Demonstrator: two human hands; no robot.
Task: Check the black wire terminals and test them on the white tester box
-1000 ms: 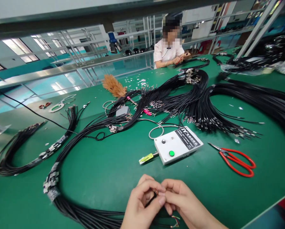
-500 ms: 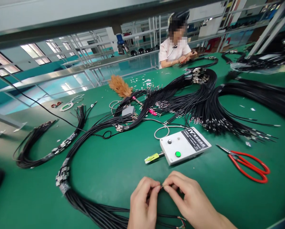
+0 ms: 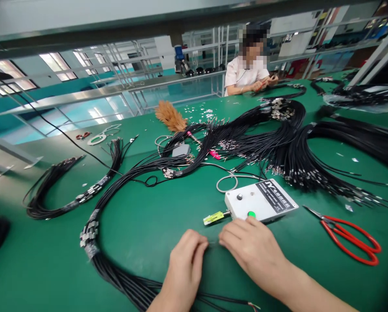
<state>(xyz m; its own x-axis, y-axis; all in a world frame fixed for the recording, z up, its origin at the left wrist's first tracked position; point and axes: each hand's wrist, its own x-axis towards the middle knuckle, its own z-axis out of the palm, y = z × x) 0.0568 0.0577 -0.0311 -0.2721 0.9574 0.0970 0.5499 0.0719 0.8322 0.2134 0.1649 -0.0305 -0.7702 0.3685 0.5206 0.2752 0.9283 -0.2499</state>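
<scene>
My left hand (image 3: 185,258) is closed in a pinch above the green table. Facing it, my right hand (image 3: 254,247) pinches too, just in front of the white control box (image 3: 246,206) and its green button (image 3: 251,214). A faint thin wire (image 3: 214,243) spans the short gap between my fingertips; its details are blurred. Below and behind my left wrist runs a bundle of black cables (image 3: 119,273), taped along its length. Some cable ends with bare coloured wires (image 3: 254,306) lie under my right forearm. A yellow-green clip piece (image 3: 213,218) sticks out from the box's left side.
Red-handled scissors (image 3: 351,236) lie right of the box. Large heaps of black cables (image 3: 285,151) cover the table behind it, with a brown brush (image 3: 170,116) farther left. Another cable bundle (image 3: 38,203) curves at left. A person (image 3: 246,76) sits across the table, hands on cables.
My fingertips have moved apart from nearly touching, opening a small gap with the thin wire across it. Both hands are slightly higher in view. The camera view has shifted a little.
</scene>
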